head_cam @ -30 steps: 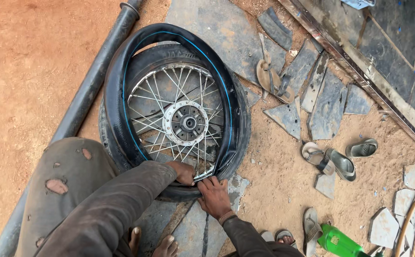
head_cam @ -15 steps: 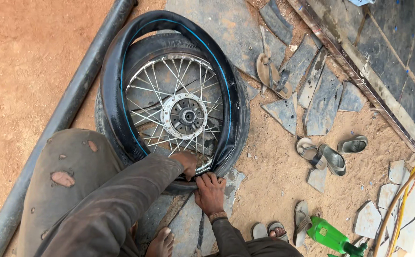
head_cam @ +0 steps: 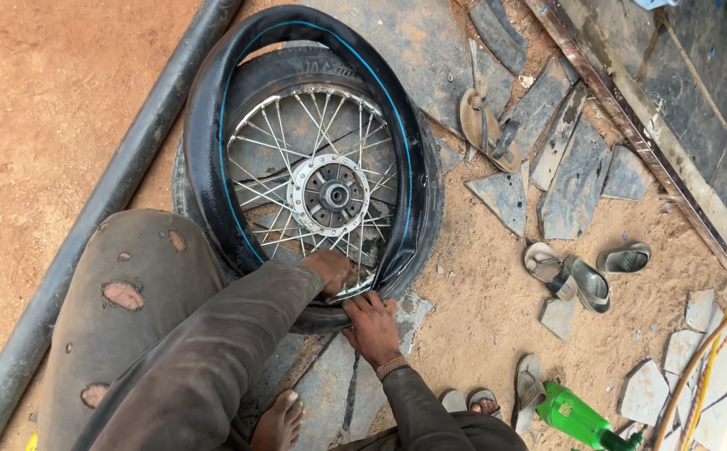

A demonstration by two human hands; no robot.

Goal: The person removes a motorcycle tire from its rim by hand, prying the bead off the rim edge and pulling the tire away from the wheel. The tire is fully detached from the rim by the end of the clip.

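My left hand (head_cam: pixel 330 271) and right hand (head_cam: pixel 372 327) press close together on the spoked wheel's (head_cam: pixel 328 194) near rim, gripping the black inner tube (head_cam: pixel 213 142); tyre (head_cam: pixel 318 316) lies flat underneath.

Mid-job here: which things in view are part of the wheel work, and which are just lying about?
In the job:
- left hand on the rim
- right hand at the tyre
- inner tube
- spoked wheel

Lying about:
- sandals
- green bottle
- stone slabs
- grey pipe

One spoked wheel (head_cam: pixel 330 196), one inner tube (head_cam: pixel 213 125), one green bottle (head_cam: pixel 576 415).
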